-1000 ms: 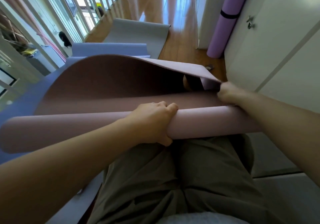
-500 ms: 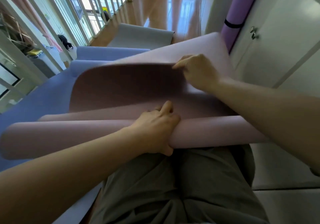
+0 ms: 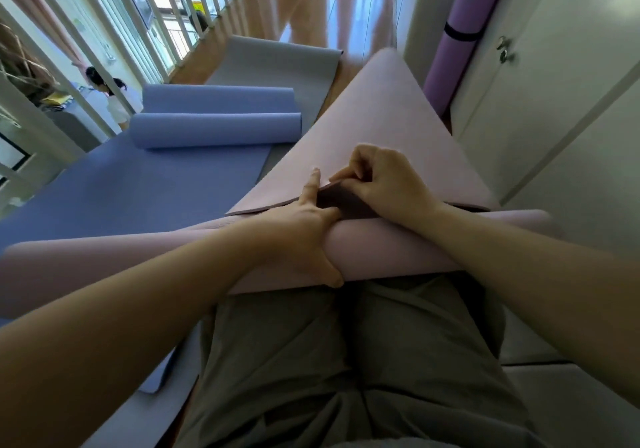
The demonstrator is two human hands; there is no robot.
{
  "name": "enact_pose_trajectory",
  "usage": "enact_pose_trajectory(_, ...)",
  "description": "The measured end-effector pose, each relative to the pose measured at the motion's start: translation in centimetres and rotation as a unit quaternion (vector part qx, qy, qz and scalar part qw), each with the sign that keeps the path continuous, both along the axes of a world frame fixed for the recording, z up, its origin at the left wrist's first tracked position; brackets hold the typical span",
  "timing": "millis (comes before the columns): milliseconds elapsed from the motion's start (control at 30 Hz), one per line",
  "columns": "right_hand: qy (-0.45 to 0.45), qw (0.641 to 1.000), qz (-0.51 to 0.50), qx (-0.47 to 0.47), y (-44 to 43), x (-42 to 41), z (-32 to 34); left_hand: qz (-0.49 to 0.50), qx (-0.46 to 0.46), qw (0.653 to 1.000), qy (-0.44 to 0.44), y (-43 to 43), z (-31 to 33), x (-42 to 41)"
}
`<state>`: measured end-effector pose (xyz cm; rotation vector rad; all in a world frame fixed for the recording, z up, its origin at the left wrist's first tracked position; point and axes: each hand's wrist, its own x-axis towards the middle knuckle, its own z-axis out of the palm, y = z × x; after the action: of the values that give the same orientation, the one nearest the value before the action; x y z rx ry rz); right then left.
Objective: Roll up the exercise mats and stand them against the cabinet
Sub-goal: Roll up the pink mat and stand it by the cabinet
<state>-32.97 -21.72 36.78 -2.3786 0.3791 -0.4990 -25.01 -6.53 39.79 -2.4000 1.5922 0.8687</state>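
Judging by how things lie, the job looks roughly a quarter done: one purple mat (image 3: pixel 460 42) already stands rolled and banded upright against the white cabinet (image 3: pixel 554 101), while the pink mat (image 3: pixel 388 129) across the person's lap is only partly rolled, a blue mat (image 3: pixel 138 184) on the floor has a short roll started at its far end, and a grey mat (image 3: pixel 277 63) beyond it lies flat near the railing side of the floor. The left hand (image 3: pixel 304 236) is clamped over the rolled part of the pink mat, thumb under and index finger stretched forward along the loose sheet's edge; the right hand (image 3: pixel 384 184) pinches that same edge between thumb and curled fingers, so the hands sit just beside each other. The pink mat reads as soft, matte foam, paler on its outer face and a darker brownish tone underneath, and its free length slopes up stiffly toward the cabinet without creasing. The roll looks loose and fat, so I judge it needs tightening before it will stand. The blue and grey mats share that smooth, slightly rubbery finish
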Motion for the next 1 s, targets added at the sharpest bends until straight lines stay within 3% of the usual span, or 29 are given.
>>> enact_pose_trajectory(133, 0.015, 0.999, 0.044, -0.015, -0.1, -1.0, 0.1, -0.005, 0.019, 1.0, 0.022, -0.8, -0.1, 0.6)
enact_pose_trajectory(200, 0.064, 0.995, 0.053, -0.059, -0.8, -1.6, 0.3, -0.001, 0.031, 0.999, 0.024, -0.9, -0.1, 0.5)
enact_pose_trajectory(267, 0.146, 0.981, 0.0, -0.127, -2.4, -2.4, 0.2, 0.002, 0.036, 0.999, 0.025, -0.9, 0.0, 0.5)
enact_pose_trajectory(400, 0.402, 0.883, -0.155, -0.186, -6.2, -4.4, 0.2, 0.009, 0.044, 0.999, 0.022, -0.9, 0.2, 0.4)
enact_pose_trajectory(467, 0.441, 0.86, -0.197, -0.164, -7.1, -5.1, -0.2, 0.006, 0.045, 0.999, 0.017, -1.0, 0.3, 0.5)
enact_pose_trajectory(533, 0.377, 0.883, -0.209, -0.186, -7.4, -5.5, -0.3, 0.004, 0.042, 0.999, 0.017, -1.0, 0.2, 0.6)
enact_pose_trajectory(667, 0.165, 0.928, -0.229, -0.244, -7.5, -4.7, 1.0, -0.025, 0.011, 1.0, -0.002, -0.4, 0.4, -0.4)
enact_pose_trajectory(800, 0.058, 0.917, -0.261, -0.295, -9.3, -2.8, 2.0, -0.067, -0.042, 0.996, -0.035, 0.5, 0.5, -1.7)
enact_pose_trajectory(1000, -0.046, 0.904, -0.22, -0.363, -10.1, 0.7, 5.4, -0.062, -0.055, 0.996, -0.019, 0.6, 0.4, -1.4)
